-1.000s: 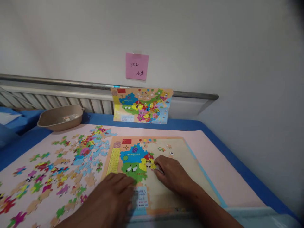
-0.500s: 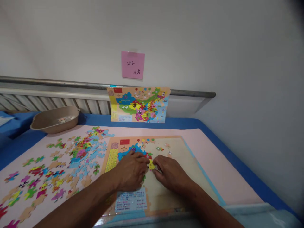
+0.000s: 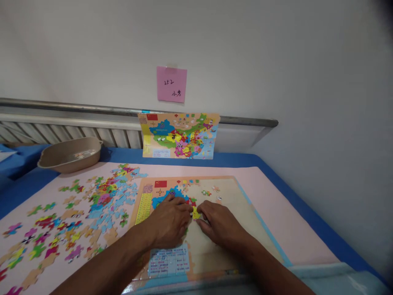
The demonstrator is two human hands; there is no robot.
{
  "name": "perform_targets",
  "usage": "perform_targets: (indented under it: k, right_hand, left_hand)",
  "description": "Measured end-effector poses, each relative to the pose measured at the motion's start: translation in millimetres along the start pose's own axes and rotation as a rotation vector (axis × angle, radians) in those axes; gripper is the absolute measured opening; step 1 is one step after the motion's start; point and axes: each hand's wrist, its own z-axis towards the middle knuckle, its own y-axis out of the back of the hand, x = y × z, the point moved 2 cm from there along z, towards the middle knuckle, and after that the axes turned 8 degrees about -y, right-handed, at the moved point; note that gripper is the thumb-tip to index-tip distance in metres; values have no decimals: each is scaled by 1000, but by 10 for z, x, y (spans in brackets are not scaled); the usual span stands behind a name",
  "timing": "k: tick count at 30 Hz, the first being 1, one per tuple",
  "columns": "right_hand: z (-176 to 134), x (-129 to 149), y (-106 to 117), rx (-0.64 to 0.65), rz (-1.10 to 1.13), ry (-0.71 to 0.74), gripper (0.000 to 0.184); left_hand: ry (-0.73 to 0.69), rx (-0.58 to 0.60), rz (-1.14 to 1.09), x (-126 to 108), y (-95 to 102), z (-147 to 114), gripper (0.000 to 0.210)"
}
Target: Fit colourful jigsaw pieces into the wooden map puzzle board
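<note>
A partly filled jigsaw puzzle board with a map picture lies in front of me. My left hand rests palm down over its joined pieces, the fingertips reaching a yellow puzzle piece near the middle. From the other side, my right hand has its thumb and forefinger curled against the same yellow piece. Blue joined pieces show above my left hand; those beneath it are hidden. A panda piece and a green-and-red piece lie loose on the board's bare part.
Many loose puzzle pieces spread over the pink mat at left. Behind them stands a brown plastic basin with a few pieces inside. A printed map sheet leans against the metal rail, below a pink note.
Both hands stay almost where they were, with their fingers at the yellow piece. The whole view has shifted very slightly.
</note>
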Motion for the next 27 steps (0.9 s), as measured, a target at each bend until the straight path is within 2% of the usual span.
perform_targets:
  k: [10, 20, 27]
  right_hand:
    - [-85, 19, 64, 70, -95, 86, 25]
    - [-83, 48, 59, 79, -281, 132, 23]
    - [-83, 177, 22, 115, -345, 83, 24]
  left_hand:
    - [-6, 24, -30, 2, 15, -1, 8]
    - [-22, 5, -14, -1, 26, 8, 7]
    - [-35, 18, 1, -2, 21, 9, 5]
